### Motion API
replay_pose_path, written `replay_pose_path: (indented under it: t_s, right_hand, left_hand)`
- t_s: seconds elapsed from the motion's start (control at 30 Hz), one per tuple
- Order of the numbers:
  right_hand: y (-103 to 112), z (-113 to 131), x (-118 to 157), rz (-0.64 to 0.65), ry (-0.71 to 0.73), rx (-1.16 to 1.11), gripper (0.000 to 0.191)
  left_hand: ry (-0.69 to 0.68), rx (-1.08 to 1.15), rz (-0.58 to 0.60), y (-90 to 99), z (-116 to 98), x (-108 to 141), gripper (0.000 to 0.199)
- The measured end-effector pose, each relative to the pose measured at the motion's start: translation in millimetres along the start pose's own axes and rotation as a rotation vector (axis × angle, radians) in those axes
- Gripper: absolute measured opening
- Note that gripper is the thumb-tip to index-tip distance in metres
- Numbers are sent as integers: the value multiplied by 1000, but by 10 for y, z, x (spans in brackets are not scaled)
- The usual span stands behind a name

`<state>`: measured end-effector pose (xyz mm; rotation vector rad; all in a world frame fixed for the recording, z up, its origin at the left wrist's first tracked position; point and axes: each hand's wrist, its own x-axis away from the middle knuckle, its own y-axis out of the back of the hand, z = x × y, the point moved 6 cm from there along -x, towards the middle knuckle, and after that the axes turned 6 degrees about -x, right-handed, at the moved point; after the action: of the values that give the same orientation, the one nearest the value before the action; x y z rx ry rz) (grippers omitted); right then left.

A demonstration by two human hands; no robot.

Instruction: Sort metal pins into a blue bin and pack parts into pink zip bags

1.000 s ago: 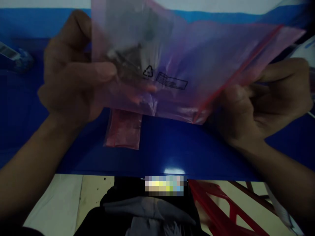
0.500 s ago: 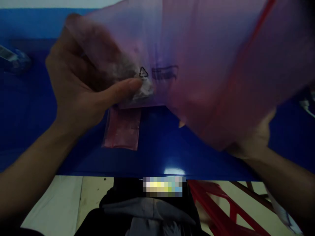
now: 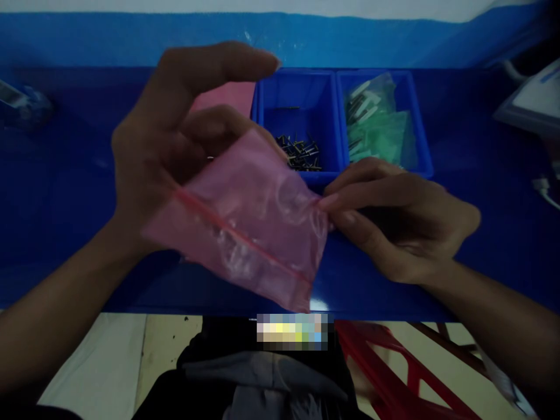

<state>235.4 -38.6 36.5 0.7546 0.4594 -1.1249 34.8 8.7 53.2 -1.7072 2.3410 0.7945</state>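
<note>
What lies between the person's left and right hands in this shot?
In the head view, a pink zip-top plastic bag fills the stretch between the left hand and the right hand, touching both.

Your bare left hand [image 3: 170,146] and right hand [image 3: 406,227] lead to bare forearms [image 3: 56,309]. You wear a black top [image 3: 166,396] with a folded band of grey fabric [image 3: 262,370] and a blurred, pixelated patch [image 3: 291,331] at its neckline.
</note>
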Motion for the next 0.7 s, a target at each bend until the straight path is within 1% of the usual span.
replay_pose_path:
  t_s: [0.03,0.1,0.17,0.23,0.33,0.4,0.47,0.57,0.63,0.67,0.7]
  right_hand:
    - [-8,12,0,8,19,-2,44]
    - [-17,17,3,7,20,-14,46]
    - [-10,-16,9,-11,-50,-11,49]
    - [11,-49,17,-33,-127,35,50]
    - [66,-18,8,-81,-109,148,46]
    - [94,3,-2,-105,-93,225,43]
    - [101,1,-7,-113,-102,268,38]
    - [11,-22,4,-8,-117,214,35]
    - [-61,-40,29,60,-148,149,26]
    - [-79,-48,43,65,-171,121,20]
    - [-78,-52,56,41,-195,96,14]
  left_hand:
    - [-36,-34,54,-36,-27,0,43]
    - [-158,-122,154,-91,-88,-1,32]
    - [-251,-195,198,-98,-117,-9,21]
    - [-301,-236,220,-84,-119,-16,21]
    - [-266,-224,133,5,-69,-22,7]
    - [-209,-222,63,62,-27,-7,22]
    - [-142,-234,31,87,-2,9,30]
    - [-96,-237,75,57,-29,12,28]
    - [-66,-206,121,26,-44,-2,27]
    - [-35,-162,154,8,-34,-9,26]
    - [-8,-110,187,-11,-17,-12,25]
